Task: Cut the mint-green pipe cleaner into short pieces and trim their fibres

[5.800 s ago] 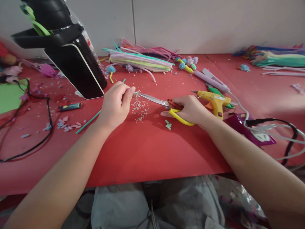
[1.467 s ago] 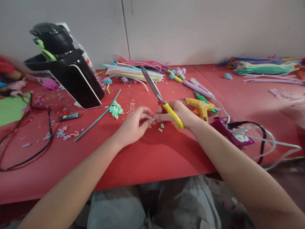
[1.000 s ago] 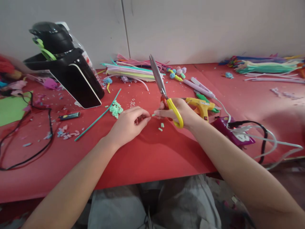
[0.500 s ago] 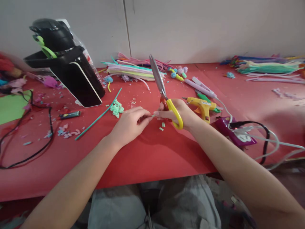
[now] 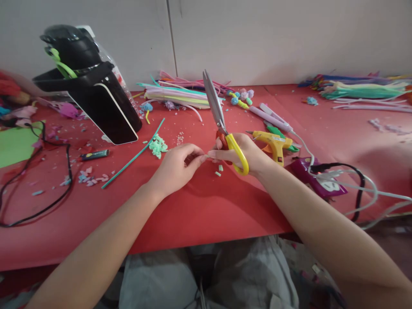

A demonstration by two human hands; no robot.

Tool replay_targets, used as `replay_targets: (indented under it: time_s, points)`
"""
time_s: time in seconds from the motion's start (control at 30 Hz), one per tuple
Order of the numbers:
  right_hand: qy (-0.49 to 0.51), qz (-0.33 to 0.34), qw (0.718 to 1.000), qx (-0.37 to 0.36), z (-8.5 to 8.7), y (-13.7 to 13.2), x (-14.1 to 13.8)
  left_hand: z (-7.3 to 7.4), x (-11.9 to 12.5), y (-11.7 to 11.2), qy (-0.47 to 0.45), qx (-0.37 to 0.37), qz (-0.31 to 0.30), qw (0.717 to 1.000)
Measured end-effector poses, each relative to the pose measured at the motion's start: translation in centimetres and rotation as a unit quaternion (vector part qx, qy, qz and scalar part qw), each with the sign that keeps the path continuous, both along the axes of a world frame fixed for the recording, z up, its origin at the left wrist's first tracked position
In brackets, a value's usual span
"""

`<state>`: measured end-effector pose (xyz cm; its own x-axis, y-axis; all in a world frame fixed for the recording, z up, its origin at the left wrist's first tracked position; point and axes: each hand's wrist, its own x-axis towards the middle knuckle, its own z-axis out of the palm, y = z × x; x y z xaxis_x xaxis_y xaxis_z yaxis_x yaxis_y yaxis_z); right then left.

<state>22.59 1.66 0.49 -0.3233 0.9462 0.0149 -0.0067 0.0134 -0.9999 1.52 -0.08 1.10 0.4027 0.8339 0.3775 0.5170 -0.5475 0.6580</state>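
A pair of scissors [image 5: 215,103] with yellow and red handles hangs on my right hand [image 5: 246,152], blades pointing up and away. The fingertips of that hand meet those of my left hand [image 5: 180,167], which is closed in a pinch. Between them is something tiny and pale, mostly hidden by the fingers. Just below lie a few short light-green cut pieces [image 5: 218,174] on the red tabletop [image 5: 206,214]. To the left of my left hand are a heap of mint-green bits [image 5: 157,146] and a long teal pipe cleaner [image 5: 133,159].
A black tumbler [image 5: 74,47] with a phone [image 5: 104,113] against it stands at back left. Bundled pipe cleaners [image 5: 180,95] lie by the wall. On the right are a yellow glue gun [image 5: 273,143], a lilac styling iron [image 5: 270,118] and a purple power strip [image 5: 322,178] with cables.
My left fingers have shifted slightly and the green tip seen between the fingertips is now less visible. The scissors have tilted a little. Everything else stays put.
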Motion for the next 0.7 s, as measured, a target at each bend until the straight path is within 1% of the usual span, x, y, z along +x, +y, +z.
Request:
replay_targets:
  time_s: [0.23, 0.43, 0.57, 0.7]
  points:
    - [-0.003, 0.011, 1.0, 0.001, -0.07, 0.05, -0.04, 0.1, 0.05, -0.05, -0.025, -0.064, -0.015, 0.998]
    - [-0.002, -0.004, 1.0, -0.011, 0.31, -0.27, -0.4, 0.11, 0.22, -0.08, -0.044, -0.082, -0.022, 0.995]
    - [0.004, -0.015, 1.0, 0.001, 0.55, -0.51, -0.63, 0.17, 0.45, 0.01, -0.057, -0.108, -0.012, 0.993]
    - [-0.01, -0.015, 1.0, 0.024, 0.42, -0.57, -0.84, 0.24, 0.6, 0.01, -0.07, -0.139, -0.006, 0.988]
